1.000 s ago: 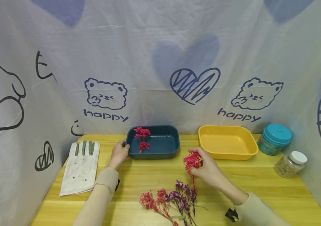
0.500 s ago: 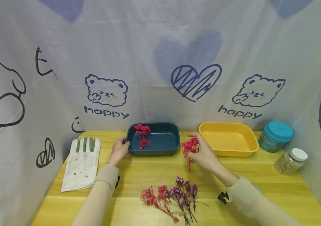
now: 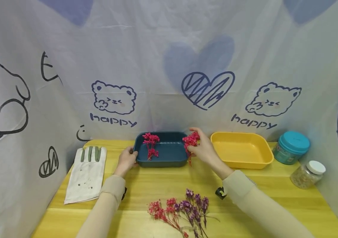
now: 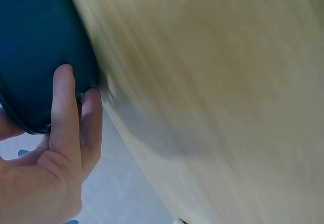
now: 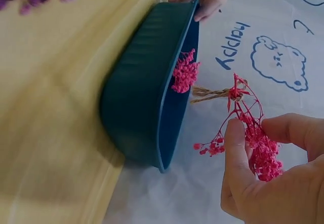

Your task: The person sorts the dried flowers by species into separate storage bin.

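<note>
Blue tray [image 3: 163, 163]: room right of pink sprig [image 3: 151, 138]

Left sleeve [image 3: 99, 208], right sleeve [image 3: 264, 206] plain cream-beige, left cuff [image 3: 113, 185] seamed. Left hand [image 3: 126, 161], right hand [image 3: 203, 149] bare. Small black wrist piece [image 3: 124, 193] by left cuff; black piece with yellowish patch [image 3: 220, 193] by right sleeve.

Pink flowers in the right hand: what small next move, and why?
Probably shift the pink flowers left and lower them into the blue tray: the right hand holds them near its right end, a similar bunch lies inside, and the left hand grips the opposite end.
</note>
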Available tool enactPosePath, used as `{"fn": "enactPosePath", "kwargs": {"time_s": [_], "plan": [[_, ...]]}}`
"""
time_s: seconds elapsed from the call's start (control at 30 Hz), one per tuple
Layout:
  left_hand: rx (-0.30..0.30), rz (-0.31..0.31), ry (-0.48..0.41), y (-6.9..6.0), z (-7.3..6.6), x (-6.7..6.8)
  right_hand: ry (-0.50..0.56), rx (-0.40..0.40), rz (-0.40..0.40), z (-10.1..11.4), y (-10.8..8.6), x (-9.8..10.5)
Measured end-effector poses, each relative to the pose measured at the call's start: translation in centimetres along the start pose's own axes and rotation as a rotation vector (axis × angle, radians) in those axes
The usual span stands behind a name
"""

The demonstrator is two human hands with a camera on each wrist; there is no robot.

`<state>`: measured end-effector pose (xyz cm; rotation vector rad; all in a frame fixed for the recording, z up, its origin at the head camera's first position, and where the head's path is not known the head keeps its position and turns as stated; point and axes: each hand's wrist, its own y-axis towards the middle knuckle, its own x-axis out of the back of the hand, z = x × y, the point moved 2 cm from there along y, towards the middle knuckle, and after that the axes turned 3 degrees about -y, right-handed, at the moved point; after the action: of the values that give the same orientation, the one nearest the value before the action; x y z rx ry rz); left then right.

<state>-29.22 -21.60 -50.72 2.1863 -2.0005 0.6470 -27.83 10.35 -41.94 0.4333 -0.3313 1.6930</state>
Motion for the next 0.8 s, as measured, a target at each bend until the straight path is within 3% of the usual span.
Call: {"fn": "enactPosePath", "kwargs": {"time_s": [0.43, 0.8], "plan": [[-0.011, 0.001, -0.019, -0.1, -0.3, -0.2, 0.034, 0.045, -0.018, 1.1, 4.6, -2.7], [-0.005, -0.017, -0.024, 0.1, 0.1, 0.0, 0.005, 0.051, -0.013, 0.4, 6.1, -5.1]]}}
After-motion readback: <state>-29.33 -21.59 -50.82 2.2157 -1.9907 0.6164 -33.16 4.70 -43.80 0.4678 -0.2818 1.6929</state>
